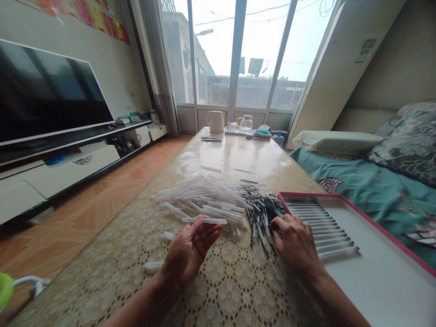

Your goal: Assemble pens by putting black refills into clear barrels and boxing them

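Observation:
Between thumb and fingers, my left hand (194, 243) holds a translucent white pen barrel (218, 221) sideways, palm turned up. A heap of similar white barrels (204, 195) lies just beyond it on the table. My right hand (296, 238) reaches down to the right edge of a pile of thin black pen refills (260, 213), its fingers curled; what they grip is hidden. To its right, a shallow pink-rimmed box (381, 277) has a row of pens (323, 225) with white barrels and dark ends, laid side by side.
The table (218, 156) has a patterned cover. At its far end stand a cream jug (215, 121), a glass jar (246, 123) and a tissue pack (262, 134). A few loose barrels (155, 265) lie left of my left hand. A sofa (354, 168) borders the right side.

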### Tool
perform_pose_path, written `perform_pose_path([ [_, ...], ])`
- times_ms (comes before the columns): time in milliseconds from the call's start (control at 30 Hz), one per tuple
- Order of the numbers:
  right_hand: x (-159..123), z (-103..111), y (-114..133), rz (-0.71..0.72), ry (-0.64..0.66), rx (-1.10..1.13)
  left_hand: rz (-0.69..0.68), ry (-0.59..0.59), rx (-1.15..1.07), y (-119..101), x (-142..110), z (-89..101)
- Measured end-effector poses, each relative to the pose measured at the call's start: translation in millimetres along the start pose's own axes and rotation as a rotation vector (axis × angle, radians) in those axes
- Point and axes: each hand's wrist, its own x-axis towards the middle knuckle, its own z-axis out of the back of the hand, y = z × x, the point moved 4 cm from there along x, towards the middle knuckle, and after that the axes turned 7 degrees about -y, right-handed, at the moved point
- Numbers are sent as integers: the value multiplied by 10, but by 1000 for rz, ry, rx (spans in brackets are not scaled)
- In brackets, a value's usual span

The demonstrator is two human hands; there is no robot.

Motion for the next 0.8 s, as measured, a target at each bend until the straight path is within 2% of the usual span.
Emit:
perform_pose_path([
  [300,1,-31,55,13,46,-47,3,-5,130,56,11,29],
  [433,7,-29,43,16,-19,41,2,-13,167,78,22,44],
  [500,15,-11,48,-9,-66,217,7,-17,177,86,24,52],
  [567,14,11,85,-78,-65,482,11,-25,183,91,26,56],
  [700,-42,36,332,-280,156,1100,13,-24,185,89,26,50],
  [800,-88,70,525,-378,250,1380,15,-3,186,85,22,38],
])
